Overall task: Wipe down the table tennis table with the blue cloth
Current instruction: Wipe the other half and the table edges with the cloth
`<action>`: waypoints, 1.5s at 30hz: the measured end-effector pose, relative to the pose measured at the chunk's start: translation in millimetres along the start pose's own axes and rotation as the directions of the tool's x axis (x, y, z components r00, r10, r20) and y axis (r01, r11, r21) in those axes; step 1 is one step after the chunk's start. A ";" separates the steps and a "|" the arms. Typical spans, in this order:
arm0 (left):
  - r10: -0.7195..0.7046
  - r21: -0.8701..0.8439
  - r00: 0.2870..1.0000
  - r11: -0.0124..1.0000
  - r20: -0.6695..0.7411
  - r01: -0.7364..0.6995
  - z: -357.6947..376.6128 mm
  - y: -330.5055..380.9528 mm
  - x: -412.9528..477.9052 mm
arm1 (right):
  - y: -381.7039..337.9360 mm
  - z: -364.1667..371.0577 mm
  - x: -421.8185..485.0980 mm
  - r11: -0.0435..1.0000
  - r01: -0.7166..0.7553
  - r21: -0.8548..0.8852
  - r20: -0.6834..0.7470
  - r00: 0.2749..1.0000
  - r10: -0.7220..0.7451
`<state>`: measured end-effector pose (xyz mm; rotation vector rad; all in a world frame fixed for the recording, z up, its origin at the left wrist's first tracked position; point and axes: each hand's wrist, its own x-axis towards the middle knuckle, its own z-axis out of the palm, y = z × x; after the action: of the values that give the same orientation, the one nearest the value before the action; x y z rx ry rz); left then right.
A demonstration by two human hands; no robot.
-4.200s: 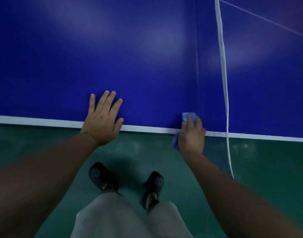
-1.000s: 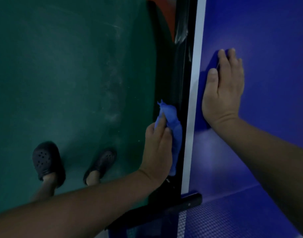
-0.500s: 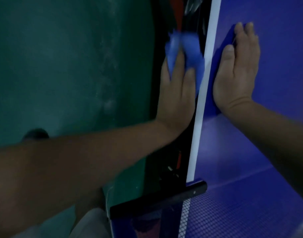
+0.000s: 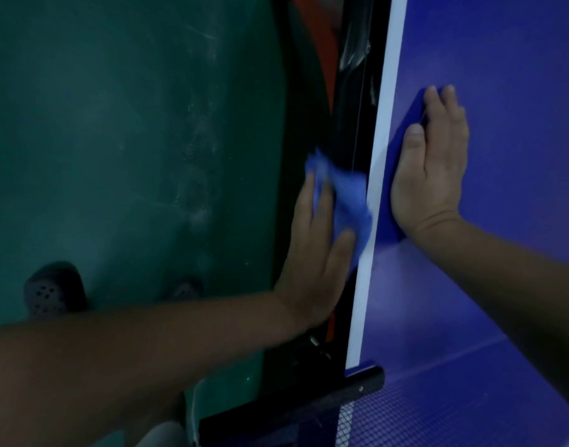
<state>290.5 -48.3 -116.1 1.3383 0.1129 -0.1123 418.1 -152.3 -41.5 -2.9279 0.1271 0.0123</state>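
The blue tabletop [image 4: 518, 91] with its white border line [image 4: 386, 108] fills the right side of the head view. Its black side edge [image 4: 350, 108] runs up the middle. My left hand [image 4: 312, 253] holds the bunched blue cloth [image 4: 347, 198] between thumb and fingers and presses it against that black edge, just left of the white line. The cloth is blurred. My right hand [image 4: 431, 166] lies flat on the tabletop beside the white line, fingers straight and together, holding nothing.
The black net clamp [image 4: 292, 411] and the net mesh [image 4: 438, 414] cross the table at the bottom. Green floor [image 4: 115, 124] lies to the left, with my two dark shoes [image 4: 51, 291] [image 4: 184, 290] on it. An orange part [image 4: 321, 43] shows under the table.
My left hand slid the cloth up along the black edge, then back down toward me. My right hand stays flat on the tabletop. Earlier the cloth was in my right hand by the net.
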 end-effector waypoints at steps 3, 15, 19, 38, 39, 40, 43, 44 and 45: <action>-0.127 -0.048 0.963 0.989 0.236 0.142 -11.9 -15.0 -65.3 | 0.7 -0.3 -1.1 1.000 0.000 0.012 -0.012 1.000 0.000; -0.085 0.004 0.980 0.996 -0.179 0.087 1.7 25.6 82.1 | -2.1 0.1 0.8 0.998 0.020 -0.055 0.006 1.000 -0.020; -0.160 0.060 0.987 0.985 0.012 0.159 4.6 20.2 -5.4 | 0.8 -8.8 8.9 0.992 0.065 -0.110 0.052 0.997 -0.060; -0.022 0.053 0.998 0.998 -0.052 0.025 7.8 33.6 32.6 | -11.1 -2.2 68.5 0.999 0.034 0.018 0.038 0.999 -0.035; -0.080 0.022 0.997 0.997 -0.005 0.080 6.4 34.4 8.4 | -11.0 -1.7 68.2 0.999 0.033 0.021 0.038 0.999 -0.034; -0.141 0.004 0.990 0.990 0.019 0.141 5.2 34.4 1.5 | -11.2 -1.4 67.8 0.999 0.032 0.019 0.038 0.999 -0.033; -0.155 0.147 0.987 0.976 -0.041 0.160 6.7 47.1 56.4 | -11.4 -1.1 68.9 0.999 0.037 0.012 0.034 0.999 -0.038; -0.132 0.194 0.987 0.970 -0.093 0.148 6.5 50.5 90.2 | -11.6 -1.1 69.1 0.999 0.040 0.010 0.038 0.998 -0.040; -0.144 0.205 0.983 0.965 -0.112 0.165 3.0 53.4 128.7 | -11.3 -1.9 69.4 0.999 0.041 0.007 0.041 0.998 -0.041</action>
<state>425.6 -41.2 -82.7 1.5500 0.2947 -0.1963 488.2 -147.5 -38.6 -2.9215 0.0603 0.0649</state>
